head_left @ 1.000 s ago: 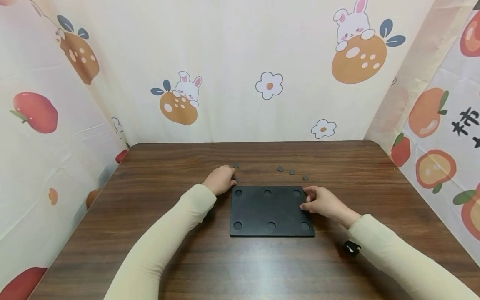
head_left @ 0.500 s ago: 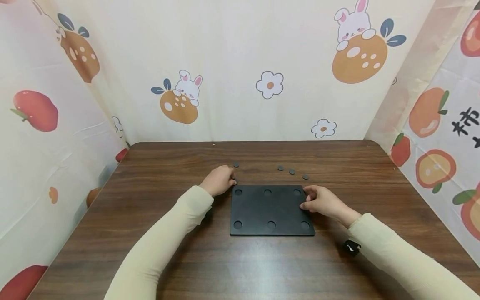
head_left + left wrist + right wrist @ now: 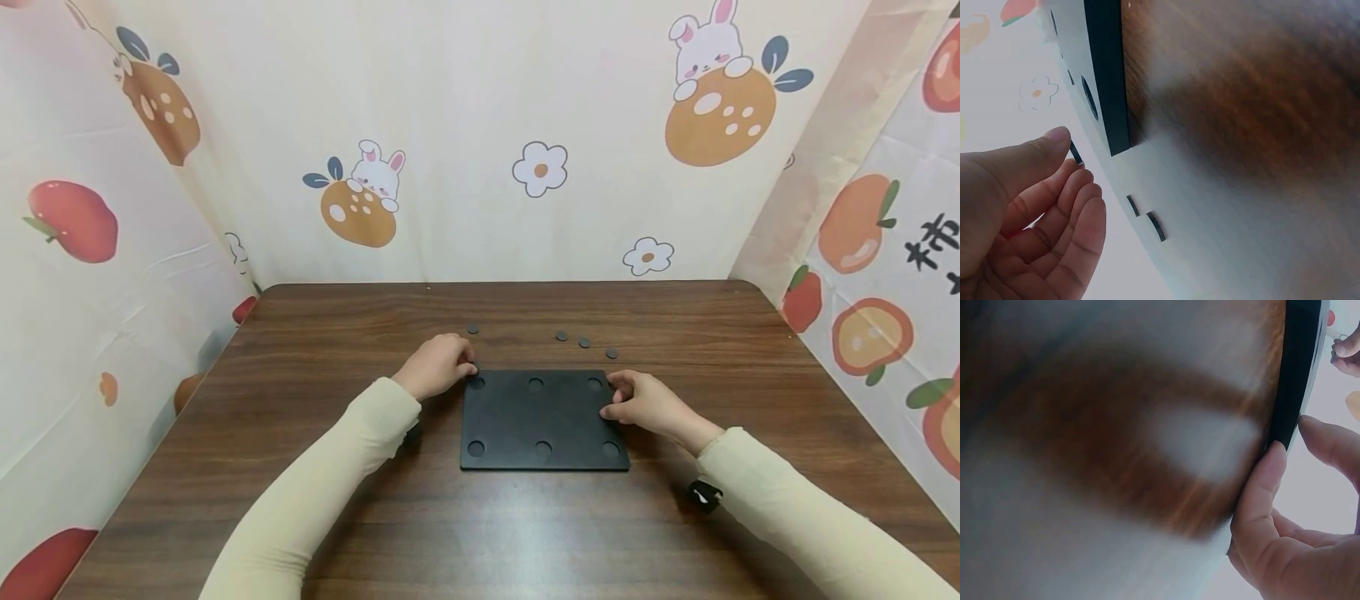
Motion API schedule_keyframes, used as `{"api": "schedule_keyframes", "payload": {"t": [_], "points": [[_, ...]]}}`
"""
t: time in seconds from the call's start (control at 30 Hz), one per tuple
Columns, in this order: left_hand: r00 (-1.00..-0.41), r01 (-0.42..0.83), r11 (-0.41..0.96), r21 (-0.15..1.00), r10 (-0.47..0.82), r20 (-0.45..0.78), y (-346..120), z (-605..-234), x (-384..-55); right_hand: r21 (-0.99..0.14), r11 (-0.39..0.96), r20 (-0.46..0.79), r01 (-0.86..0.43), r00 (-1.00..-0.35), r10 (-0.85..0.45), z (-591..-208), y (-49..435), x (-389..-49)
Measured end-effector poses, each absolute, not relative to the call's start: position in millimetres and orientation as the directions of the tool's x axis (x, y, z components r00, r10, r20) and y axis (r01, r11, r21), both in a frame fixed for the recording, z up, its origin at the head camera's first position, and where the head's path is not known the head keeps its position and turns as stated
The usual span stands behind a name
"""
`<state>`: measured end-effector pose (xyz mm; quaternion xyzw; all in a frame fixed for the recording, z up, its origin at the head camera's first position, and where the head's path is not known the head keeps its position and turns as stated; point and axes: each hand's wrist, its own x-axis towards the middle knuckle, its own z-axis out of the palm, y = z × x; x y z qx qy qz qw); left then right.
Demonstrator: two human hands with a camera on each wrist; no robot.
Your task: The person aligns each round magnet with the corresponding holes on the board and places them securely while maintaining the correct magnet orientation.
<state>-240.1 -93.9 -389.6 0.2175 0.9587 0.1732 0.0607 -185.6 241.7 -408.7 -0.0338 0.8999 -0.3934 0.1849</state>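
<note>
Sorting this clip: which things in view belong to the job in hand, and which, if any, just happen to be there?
Likely part of the job:
left hand, pinching a dark disc
right hand, holding the black board by its edge
loose discs beyond the board

Apparently just setting:
wooden table
printed curtain

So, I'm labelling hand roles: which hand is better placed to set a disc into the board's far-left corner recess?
Probably the left hand: it pinches a dark disc close to that recess, while the right hand grips the right edge of the board.
</note>
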Motion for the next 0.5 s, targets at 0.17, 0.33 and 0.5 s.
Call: {"api": "schedule_keyframes", "payload": {"t": [0.17,0.33,0.5], "points": [[-0.893,0.402,0.834,0.379,0.448,-0.038,-93.8,-389.7,-235.8,-0.720,0.690,-0.303,0.078,-0.930,-0.211,-408.6,241.7,-185.2],[-0.884,0.413,0.824,0.388,0.466,-0.048,-93.6,-390.6,-231.3,-0.720,0.690,-0.301,0.076,-0.929,-0.213,-408.4,241.7,-185.0],[-0.879,0.421,0.822,0.384,0.474,-0.048,-92.2,-391.2,-227.8,-0.721,0.688,-0.303,0.076,-0.928,-0.215,-408.4,241.6,-185.2]]}}
